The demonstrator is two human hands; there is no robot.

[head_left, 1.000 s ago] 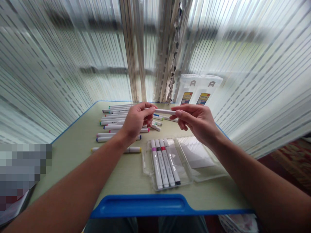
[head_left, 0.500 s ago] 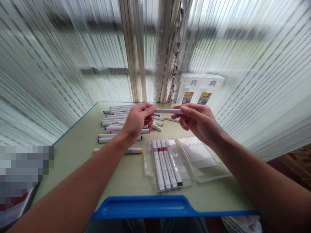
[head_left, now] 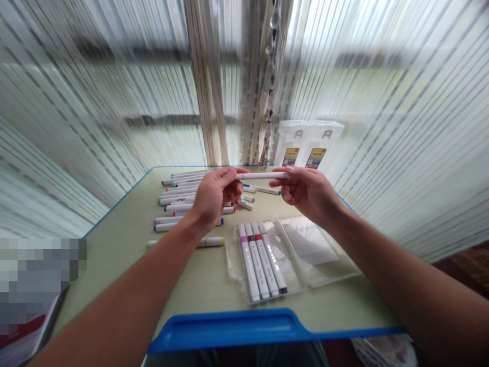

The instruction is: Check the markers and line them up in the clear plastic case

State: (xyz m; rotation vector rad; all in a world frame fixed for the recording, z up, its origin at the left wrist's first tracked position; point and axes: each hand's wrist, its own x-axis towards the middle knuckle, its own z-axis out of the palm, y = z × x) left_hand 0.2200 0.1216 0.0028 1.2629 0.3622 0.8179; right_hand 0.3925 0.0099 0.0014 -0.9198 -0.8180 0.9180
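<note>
Left hand (head_left: 217,196), right hand (head_left: 311,193) wider apart on marker (head_left: 263,176); blue-edged table (head_left: 118,237) beneath

The pen (head_left: 263,176) in the middle of the frame looks like smooth white plastic with a soft shine. The pens (head_left: 212,241) left of center look like smooth plastic too. Below center, the case (head_left: 280,250) is clear, shiny plastic, and the sheet (head_left: 315,247) in its right half looks like flat, dull paper. The table (head_left: 198,285) is smooth and only a bit shiny. Its blue edge (head_left: 233,329), at the bottom, looks like glossy plastic. Up top, the curtain (head_left: 114,92) is stringy cloth, with shiny, glassy beads (head_left: 274,21).
</note>
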